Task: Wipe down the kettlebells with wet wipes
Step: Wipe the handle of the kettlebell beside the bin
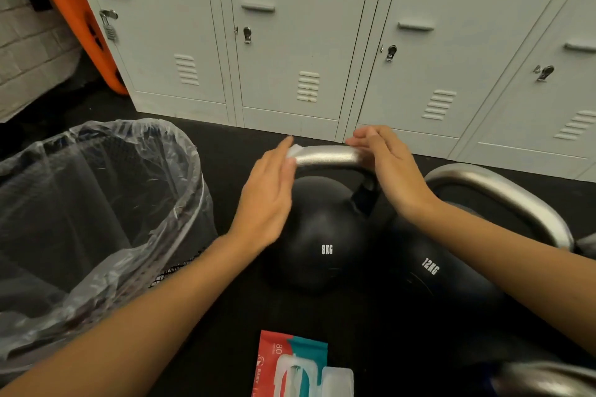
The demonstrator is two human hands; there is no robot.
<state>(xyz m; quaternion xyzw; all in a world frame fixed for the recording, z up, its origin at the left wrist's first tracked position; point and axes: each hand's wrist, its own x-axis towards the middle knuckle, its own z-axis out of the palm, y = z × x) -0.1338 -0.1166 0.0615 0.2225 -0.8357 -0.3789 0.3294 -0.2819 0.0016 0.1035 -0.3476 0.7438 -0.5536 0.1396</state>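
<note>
Pressing a white wet wipe (294, 151) against the steel handle (327, 156) of the 8KG kettlebell (317, 235) on the floor, the left hand (267, 193) keeps its fingers straight and together; the right hand (387, 164), fingers relaxed, rests on the handle's other end beside the 12KG kettlebell (435, 267).

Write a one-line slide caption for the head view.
Both hands, left and right, work a wet wipe along the 8KG kettlebell handle, beside a lined bin.
</note>
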